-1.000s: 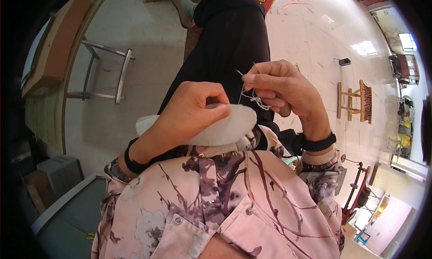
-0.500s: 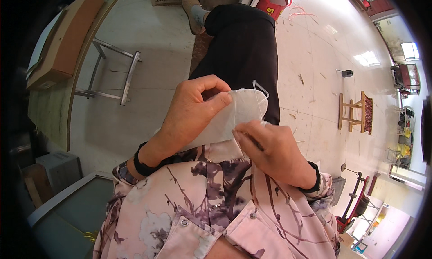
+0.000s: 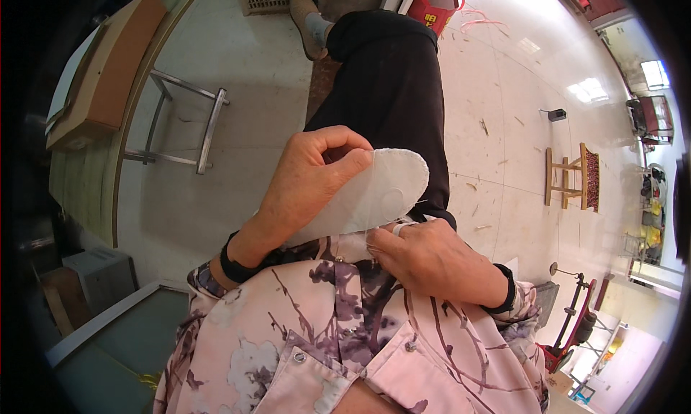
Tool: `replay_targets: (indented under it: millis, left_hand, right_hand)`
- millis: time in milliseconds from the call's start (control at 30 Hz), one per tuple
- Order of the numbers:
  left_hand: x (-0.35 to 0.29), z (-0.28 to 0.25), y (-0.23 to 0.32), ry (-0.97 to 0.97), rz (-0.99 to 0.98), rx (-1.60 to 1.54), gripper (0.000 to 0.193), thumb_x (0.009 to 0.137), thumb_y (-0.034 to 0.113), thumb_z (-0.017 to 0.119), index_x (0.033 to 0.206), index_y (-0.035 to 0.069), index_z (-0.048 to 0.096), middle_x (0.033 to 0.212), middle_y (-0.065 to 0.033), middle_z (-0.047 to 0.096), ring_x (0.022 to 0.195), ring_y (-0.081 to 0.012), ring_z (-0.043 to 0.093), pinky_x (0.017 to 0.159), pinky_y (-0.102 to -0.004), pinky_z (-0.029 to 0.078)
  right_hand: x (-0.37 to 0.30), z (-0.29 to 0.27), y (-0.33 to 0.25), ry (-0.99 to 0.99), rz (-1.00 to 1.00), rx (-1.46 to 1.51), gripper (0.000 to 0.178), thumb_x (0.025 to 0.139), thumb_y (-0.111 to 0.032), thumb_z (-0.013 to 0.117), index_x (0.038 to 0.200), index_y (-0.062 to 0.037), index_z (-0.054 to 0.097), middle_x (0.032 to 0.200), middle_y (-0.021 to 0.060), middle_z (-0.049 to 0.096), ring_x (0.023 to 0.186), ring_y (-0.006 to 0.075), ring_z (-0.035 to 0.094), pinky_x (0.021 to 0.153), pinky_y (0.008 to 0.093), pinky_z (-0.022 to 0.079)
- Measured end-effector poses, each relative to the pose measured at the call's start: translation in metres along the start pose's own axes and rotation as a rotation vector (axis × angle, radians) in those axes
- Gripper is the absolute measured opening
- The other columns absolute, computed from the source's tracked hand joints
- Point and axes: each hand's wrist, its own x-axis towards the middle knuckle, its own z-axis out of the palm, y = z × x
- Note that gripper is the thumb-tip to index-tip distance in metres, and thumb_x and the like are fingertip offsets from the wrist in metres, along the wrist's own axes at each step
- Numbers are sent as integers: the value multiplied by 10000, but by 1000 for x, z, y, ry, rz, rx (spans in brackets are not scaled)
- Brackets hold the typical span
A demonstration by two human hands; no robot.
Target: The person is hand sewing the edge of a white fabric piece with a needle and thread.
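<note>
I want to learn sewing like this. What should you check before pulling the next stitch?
1. Left hand grips the white fabric insole firmly, thumb and fingers pinching its edge: ok.
2. Right hand sits under the insole's lower edge, fingertips pinched together: ok.
3. Needle in sight: cannot tell, it is hidden or too thin to see.
4. Thread free of tangles: cannot tell, only a faint strand shows near the edge.
5. Stitched border along the insole's rim looks even: ok.

Two hands — one white insole — one wooden stool
</note>
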Motion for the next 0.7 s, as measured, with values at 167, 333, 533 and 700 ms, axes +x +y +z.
replay_targets:
  millis: [167,333,533,700]
  left_hand:
    - [2,-5,-2,53,21,38,98,839,105,621,839,12,651,738,12,620,677,-46,531,603,-203,434]
    - [5,-17,-3,273,-8,-80,99,836,96,614,827,1,637,720,32,587,664,-31,497,589,-190,410]
    - [10,-31,-12,419,152,-107,108,845,92,616,840,-14,634,722,38,584,661,-24,483,586,-188,399]
    - [7,-47,-14,477,184,-101,77,847,59,622,865,-13,641,763,32,592,685,-24,496,620,-178,395]
  right_hand:
    - [-13,-15,3,-41,152,142,242,871,-181,567,1020,0,507,557,121,518,469,286,519,430,358,384]
    - [-44,-18,19,73,396,625,236,923,-183,499,1110,-40,486,558,34,511,437,166,491,414,266,346]
    - [-61,-3,61,750,440,1352,147,953,-180,438,952,-36,470,614,2,438,441,77,395,393,201,331]
    - [-84,7,119,1060,317,1714,130,971,-160,454,979,-40,502,693,-8,386,538,65,373,458,193,364]
